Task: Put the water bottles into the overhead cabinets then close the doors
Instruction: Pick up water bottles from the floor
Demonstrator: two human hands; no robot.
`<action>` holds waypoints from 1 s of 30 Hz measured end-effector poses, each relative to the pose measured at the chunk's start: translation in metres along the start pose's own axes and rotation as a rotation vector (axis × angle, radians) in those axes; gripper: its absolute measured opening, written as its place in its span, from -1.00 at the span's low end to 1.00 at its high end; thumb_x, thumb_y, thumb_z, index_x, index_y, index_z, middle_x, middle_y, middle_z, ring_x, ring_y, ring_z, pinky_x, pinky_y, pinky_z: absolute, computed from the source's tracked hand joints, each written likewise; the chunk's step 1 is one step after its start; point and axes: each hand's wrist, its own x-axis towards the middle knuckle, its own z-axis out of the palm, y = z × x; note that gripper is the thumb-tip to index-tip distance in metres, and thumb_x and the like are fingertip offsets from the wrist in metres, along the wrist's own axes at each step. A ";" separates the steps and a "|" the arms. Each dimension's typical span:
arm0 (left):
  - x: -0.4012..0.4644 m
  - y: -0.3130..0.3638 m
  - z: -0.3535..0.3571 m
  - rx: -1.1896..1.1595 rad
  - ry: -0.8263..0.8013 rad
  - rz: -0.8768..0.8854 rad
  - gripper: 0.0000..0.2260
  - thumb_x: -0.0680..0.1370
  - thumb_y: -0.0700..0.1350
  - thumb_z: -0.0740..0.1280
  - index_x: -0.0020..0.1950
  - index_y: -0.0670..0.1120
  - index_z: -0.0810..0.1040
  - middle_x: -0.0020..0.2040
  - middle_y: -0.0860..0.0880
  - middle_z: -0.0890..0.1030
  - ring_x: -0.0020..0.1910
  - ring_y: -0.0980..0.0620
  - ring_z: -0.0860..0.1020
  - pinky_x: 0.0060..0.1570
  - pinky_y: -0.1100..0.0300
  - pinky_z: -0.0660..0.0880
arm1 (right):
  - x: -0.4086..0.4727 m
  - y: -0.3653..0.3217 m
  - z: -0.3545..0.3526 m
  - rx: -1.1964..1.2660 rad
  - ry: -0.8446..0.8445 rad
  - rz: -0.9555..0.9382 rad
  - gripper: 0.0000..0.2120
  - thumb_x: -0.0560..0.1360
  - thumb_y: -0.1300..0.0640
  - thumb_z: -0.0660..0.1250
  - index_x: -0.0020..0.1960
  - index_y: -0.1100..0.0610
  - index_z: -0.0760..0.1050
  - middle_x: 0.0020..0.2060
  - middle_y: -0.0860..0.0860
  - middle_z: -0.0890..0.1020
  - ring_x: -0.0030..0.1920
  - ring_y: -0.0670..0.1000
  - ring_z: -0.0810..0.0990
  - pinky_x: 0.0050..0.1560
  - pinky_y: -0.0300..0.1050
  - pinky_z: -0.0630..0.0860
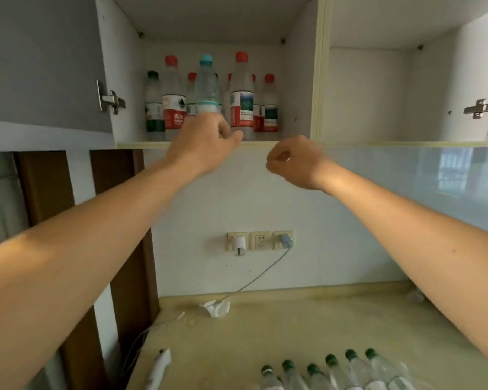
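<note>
My left hand (206, 142) grips the lower part of a clear bottle with a blue cap (207, 85), holding it upright at the front of the left overhead cabinet (197, 144). Behind it stand several bottles with red caps (241, 94) and one with a dark green cap (153, 105). My right hand (293, 161) hovers just below the shelf edge, fingers curled, holding nothing. The right cabinet (378, 94) holds nothing. Several green-capped bottles (333, 371) stand on the counter (293, 327) below.
Both cabinet doors stand open, the grey left door (40, 60) and the right door's hinge (482, 108) at the frame edge. Wall sockets (259, 240) with a cable, crumpled white paper (217, 306) and a white tool (159, 367) lie near the counter's back and left.
</note>
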 end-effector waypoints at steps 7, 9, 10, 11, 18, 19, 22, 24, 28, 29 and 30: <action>-0.113 0.016 0.041 -0.247 -0.158 -0.146 -0.65 0.63 0.12 0.29 -0.11 -0.14 0.63 -0.27 -0.04 0.63 -0.29 0.04 0.57 -0.24 0.21 0.50 | -0.131 0.029 0.020 0.119 -0.131 0.190 -0.84 0.53 0.01 0.38 -0.11 0.09 0.63 -0.25 0.07 0.73 -0.30 -0.02 0.69 -0.34 -0.12 0.60; -0.145 0.021 0.058 -0.343 -0.196 -0.219 -0.62 0.62 0.10 0.29 -0.15 -0.19 0.63 -0.38 -0.07 0.52 -0.43 0.03 0.43 -0.44 0.27 0.35 | -0.169 0.045 0.025 0.152 -0.154 0.255 -0.80 0.54 -0.03 0.39 -0.13 0.08 0.63 -0.28 0.01 0.72 -0.42 -0.15 0.58 -0.36 -0.20 0.49; -0.163 0.024 0.067 -0.388 -0.224 -0.238 -0.61 0.63 0.09 0.29 -0.18 -0.20 0.63 -0.41 -0.06 0.47 -0.47 0.05 0.36 -0.48 0.25 0.29 | -0.189 0.054 0.028 0.177 -0.173 0.292 -0.78 0.55 -0.07 0.39 -0.15 0.07 0.63 -0.30 -0.02 0.72 -0.44 -0.18 0.54 -0.33 -0.19 0.48; -0.181 0.028 0.079 -0.434 -0.261 -0.256 -0.62 0.63 0.07 0.28 -0.22 -0.17 0.62 -0.43 -0.03 0.43 -0.50 0.08 0.32 -0.49 0.22 0.26 | -0.210 0.063 0.030 0.204 -0.193 0.327 -0.76 0.55 -0.09 0.39 -0.15 0.06 0.64 -0.32 -0.03 0.71 -0.45 -0.21 0.52 -0.30 -0.17 0.47; -0.339 0.056 0.186 -0.645 -0.628 -0.436 -0.66 0.63 0.10 0.28 -0.22 -0.05 0.65 -0.52 0.12 0.43 -0.51 0.12 0.33 -0.44 0.20 0.27 | -0.363 0.142 0.066 0.443 -0.305 0.595 -0.81 0.55 -0.05 0.42 -0.13 0.05 0.64 -0.38 -0.02 0.67 -0.47 -0.16 0.49 -0.46 -0.32 0.38; -0.363 0.059 0.202 -0.656 -0.685 -0.458 -0.65 0.63 0.12 0.28 -0.21 -0.05 0.65 -0.49 0.10 0.44 -0.49 0.10 0.35 -0.44 0.17 0.28 | -0.385 0.156 0.073 0.492 -0.315 0.639 -0.83 0.55 -0.01 0.42 -0.13 0.07 0.65 -0.37 0.00 0.67 -0.46 -0.12 0.49 -0.48 -0.30 0.37; -0.433 0.071 0.246 -0.701 -0.799 -0.551 -0.69 0.63 0.13 0.28 -0.21 0.01 0.65 -0.46 0.07 0.48 -0.48 0.10 0.39 -0.51 0.27 0.31 | -0.455 0.201 0.095 0.632 -0.319 0.777 -0.87 0.57 0.08 0.40 -0.10 0.11 0.65 -0.34 0.04 0.65 -0.39 -0.02 0.53 -0.45 -0.21 0.41; -0.478 0.082 0.277 -0.674 -0.851 -0.626 -0.69 0.63 0.10 0.29 -0.21 0.00 0.65 -0.46 0.08 0.51 -0.49 0.11 0.43 -0.51 0.32 0.34 | -0.502 0.236 0.109 0.677 -0.306 0.875 -0.89 0.58 0.14 0.38 -0.06 0.16 0.64 -0.32 0.05 0.67 -0.35 0.02 0.58 -0.41 -0.15 0.47; -0.570 0.108 0.339 -0.612 -0.968 -0.826 -0.72 0.65 0.00 0.29 -0.15 -0.12 0.63 -0.41 0.02 0.55 -0.46 0.06 0.49 -0.49 0.22 0.38 | -0.599 0.313 0.132 0.699 -0.354 1.087 -0.91 0.59 0.16 0.37 0.02 0.15 0.63 -0.24 0.04 0.72 -0.25 0.01 0.67 -0.22 -0.10 0.63; -0.594 0.115 0.354 -0.596 -1.002 -0.884 -0.73 0.65 -0.01 0.29 -0.13 -0.14 0.63 -0.37 -0.02 0.56 -0.42 0.04 0.52 -0.46 0.19 0.42 | -0.623 0.333 0.137 0.702 -0.376 1.142 -0.91 0.59 0.16 0.36 0.03 0.14 0.64 -0.22 0.03 0.73 -0.23 0.01 0.69 -0.19 -0.08 0.66; -0.618 0.121 0.368 -0.577 -1.037 -0.935 -0.73 0.66 -0.02 0.29 -0.10 -0.16 0.63 -0.34 -0.05 0.58 -0.38 0.01 0.55 -0.42 0.15 0.46 | -0.647 0.353 0.141 0.700 -0.400 1.189 -0.90 0.59 0.15 0.36 0.03 0.12 0.64 -0.21 0.02 0.73 -0.21 0.02 0.70 -0.15 -0.05 0.67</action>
